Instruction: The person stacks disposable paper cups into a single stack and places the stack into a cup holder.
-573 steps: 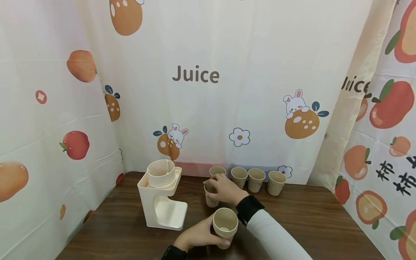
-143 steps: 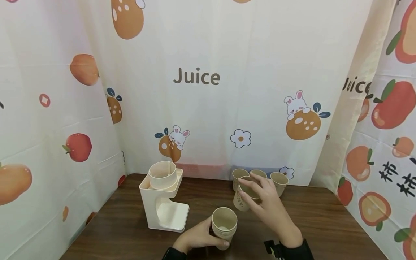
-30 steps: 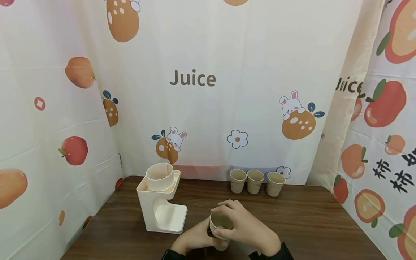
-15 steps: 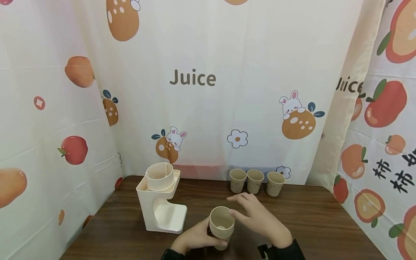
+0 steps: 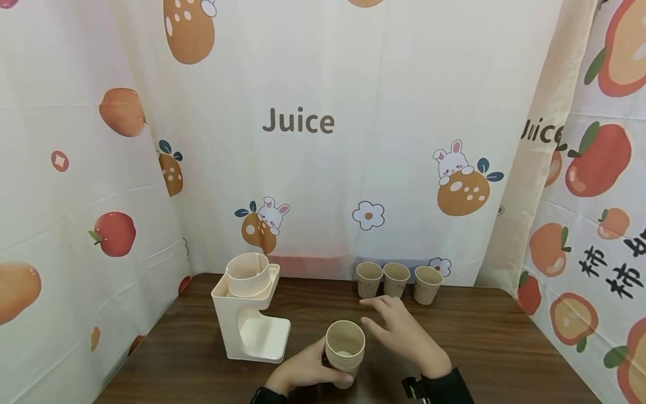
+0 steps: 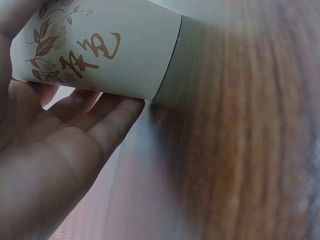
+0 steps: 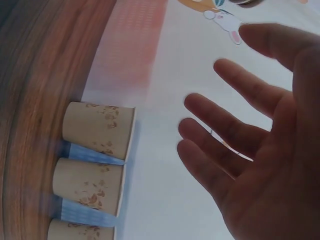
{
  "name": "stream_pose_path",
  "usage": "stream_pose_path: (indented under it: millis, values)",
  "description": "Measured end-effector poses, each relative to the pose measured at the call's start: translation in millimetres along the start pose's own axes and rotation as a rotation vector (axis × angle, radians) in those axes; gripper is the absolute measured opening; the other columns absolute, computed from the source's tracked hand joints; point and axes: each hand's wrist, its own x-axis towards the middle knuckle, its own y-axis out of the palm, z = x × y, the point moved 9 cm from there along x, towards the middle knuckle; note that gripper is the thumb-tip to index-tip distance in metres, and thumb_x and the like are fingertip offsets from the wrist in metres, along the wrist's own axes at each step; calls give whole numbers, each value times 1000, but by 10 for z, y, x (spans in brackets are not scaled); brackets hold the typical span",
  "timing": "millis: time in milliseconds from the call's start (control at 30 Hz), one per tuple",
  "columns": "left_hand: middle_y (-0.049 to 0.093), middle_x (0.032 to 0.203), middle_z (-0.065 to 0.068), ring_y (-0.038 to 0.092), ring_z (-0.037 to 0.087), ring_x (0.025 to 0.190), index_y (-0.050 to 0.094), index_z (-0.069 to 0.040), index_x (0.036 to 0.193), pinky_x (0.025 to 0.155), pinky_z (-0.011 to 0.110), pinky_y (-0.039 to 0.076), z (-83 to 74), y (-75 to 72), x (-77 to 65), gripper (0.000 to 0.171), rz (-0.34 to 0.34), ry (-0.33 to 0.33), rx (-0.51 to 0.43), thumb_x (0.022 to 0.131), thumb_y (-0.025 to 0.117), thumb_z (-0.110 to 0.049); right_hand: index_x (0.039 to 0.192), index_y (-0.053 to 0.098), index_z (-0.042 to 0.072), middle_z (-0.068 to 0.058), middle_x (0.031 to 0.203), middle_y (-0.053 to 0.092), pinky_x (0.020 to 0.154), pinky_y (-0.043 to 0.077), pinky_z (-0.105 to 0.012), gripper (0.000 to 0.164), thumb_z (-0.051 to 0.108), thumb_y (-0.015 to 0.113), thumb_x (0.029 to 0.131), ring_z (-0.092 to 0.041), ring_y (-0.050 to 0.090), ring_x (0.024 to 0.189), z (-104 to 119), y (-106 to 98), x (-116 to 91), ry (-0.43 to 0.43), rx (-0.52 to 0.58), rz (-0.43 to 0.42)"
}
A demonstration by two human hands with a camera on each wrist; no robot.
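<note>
Clock reference: head view, centred on the cup stack, 12 pointing to the backdrop (image 5: 323, 168).
Cup stack (image 5: 348, 359): several paper cups nested, mouths up, at the near middle of the table (image 5: 187, 342); base close to the tabletop, contact not confirmed.
Left hand (image 5: 308, 367): at 8 o'clock, touching; fingers and thumb wrapped round the cup stack, gripping it.
Right hand (image 5: 404, 334): between 2 and 3 o'clock, apart from the cup stack; fingers spread and slightly bent, holding nothing.
Loose cups: three standing upright along the far edge: left cup (image 5: 369, 283) and middle cup (image 5: 396, 280) at 1 o'clock, rims apparently meeting; right cup (image 5: 427, 287) at 2 o'clock, a little apart.
Machine (image 5: 234, 325): cream-white, at 10 o'clock, a round holder (image 5: 248, 275) on top; neither hand touches it.
Step in hand: judged to be gathering cups into one nest, the right hand between placements; three remain outside.
Next move: would call for the right hand to reach toward 1 o'clock, pinch the left cup without knocking its neighbour, and lower it squarely into the stack, the left hand steadying.
</note>
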Motion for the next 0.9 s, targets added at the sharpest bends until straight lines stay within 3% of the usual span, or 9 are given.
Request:
stream_pose_path:
  millis: [233,500,900]
  values:
    - [55,125,0,48,12,113,38,-30,135,94,49,38,18,16,-13,71,26,-15,-24,75,77,-31,118,61,17,-8,113,59,84,46,-47,32,26,65,87,-24,48,105,-124,-22,38,13,-57,-126]
    - [55,124,1,48,12,112,38,-28,135,94,49,38,2,8,-5,71,19,2,-25,75,77,-30,115,62,12,-11,108,60,78,47,-46,32,21,67,84,-27,50,99,-218,20,160,-21,-136,-218]
    - [55,124,-1,49,13,111,39,-33,134,95,50,37,-7,15,7,70,34,6,-49,76,77,-29,114,63,9,-9,104,61,75,48,-45,32,24,64,86,-27,52,97,-468,83,520,34,-218,-212]
